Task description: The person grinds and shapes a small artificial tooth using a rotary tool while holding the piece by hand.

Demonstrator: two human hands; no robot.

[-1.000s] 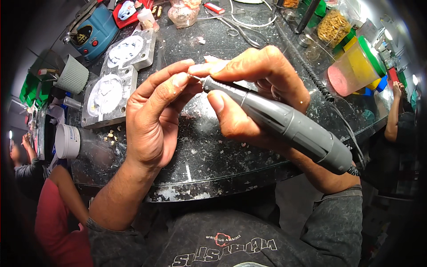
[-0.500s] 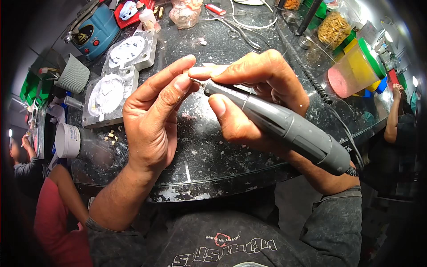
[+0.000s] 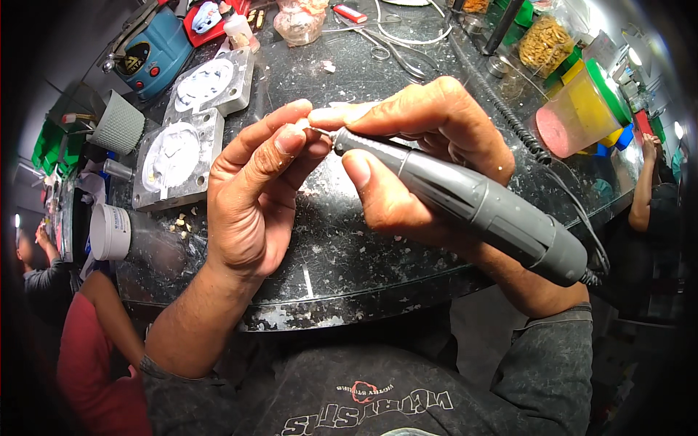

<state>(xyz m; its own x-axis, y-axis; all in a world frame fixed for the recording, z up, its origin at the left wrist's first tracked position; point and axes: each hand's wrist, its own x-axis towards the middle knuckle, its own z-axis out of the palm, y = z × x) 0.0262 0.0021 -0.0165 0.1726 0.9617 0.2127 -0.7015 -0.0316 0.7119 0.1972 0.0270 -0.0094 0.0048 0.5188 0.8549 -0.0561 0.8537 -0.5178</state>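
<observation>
My right hand [image 3: 447, 120] grips a dark grey rotary handpiece [image 3: 465, 196], thumb below it and fingers above. A thin metal bur [image 3: 318, 131] sticks out of its front end, pointing left. My left hand [image 3: 251, 185] pinches a tiny pale piece [image 3: 302, 124] between thumb and fingertips. The bur's tip meets that piece or lies right beside it; the fingers cover most of the piece, so its kind cannot be made out. Left of my left hand lie two metal flask halves [image 3: 211, 190] filled with white plaster.
Pale chips [image 3: 185, 222] lie by the flask. A white tub [image 3: 110, 232] stands at the table's left edge, a blue machine [image 3: 153, 58] behind. Scissors-like tools [image 3: 400, 54] lie at the back. A coiled cord [image 3: 509, 123] runs before a green-lidded jar [image 3: 582, 112] of pink powder.
The handpiece's rear end has swung slightly right and down with my right hand. My left hand has shifted a little to the right, and the bur shows more clearly.
</observation>
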